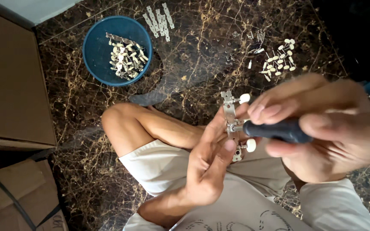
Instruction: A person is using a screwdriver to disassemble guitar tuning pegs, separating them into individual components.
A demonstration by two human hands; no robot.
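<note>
My left hand (208, 160) grips a narrow metal plate (228, 112) fitted with white-knobbed pegs, holding it upright over my lap. One white knob (244, 98) sticks out near the plate's top, another (251, 145) near its bottom. My right hand (326, 128) is wrapped around a dark-handled screwdriver (279, 130), whose tip meets the plate's middle. My bare knee (120, 122) and light shorts (159, 164) lie below the hands.
A blue bowl (97, 47) holding several white-knobbed pegs sits on the dark marble floor (86, 149). Several loose metal plates (159, 21) lie beyond it. Scattered pegs (279, 60) and small screws (232, 55) lie at upper right. Cardboard boxes (9, 77) stand at left.
</note>
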